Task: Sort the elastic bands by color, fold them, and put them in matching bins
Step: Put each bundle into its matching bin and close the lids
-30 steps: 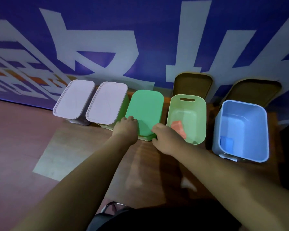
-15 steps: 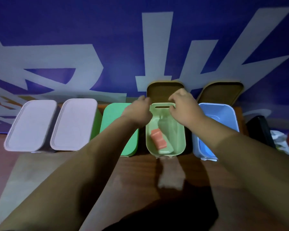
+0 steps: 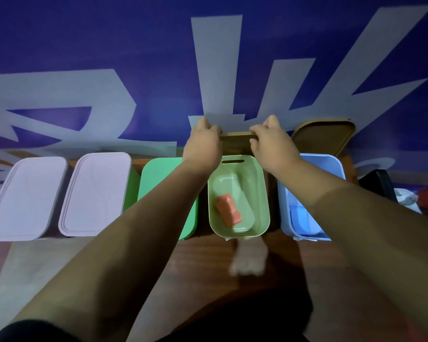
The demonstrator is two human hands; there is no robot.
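Head view: left hand [image 3: 203, 142] and right hand [image 3: 273, 143] grip flat, round-cornered brown lid [image 3: 235, 145].

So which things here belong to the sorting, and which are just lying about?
Part of the job: left hand and right hand gripping a brown lid; light-green bin holding an orange band; blue bin holding a blue band; second brown lid; green-lidded bin; two lilac-lidded bins.
Just lying about: black object and white crumpled thing, far right.

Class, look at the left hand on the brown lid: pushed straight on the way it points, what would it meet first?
Probably the blue wall banner behind the brown lid that the left hand grips; how near it stands is unclear.
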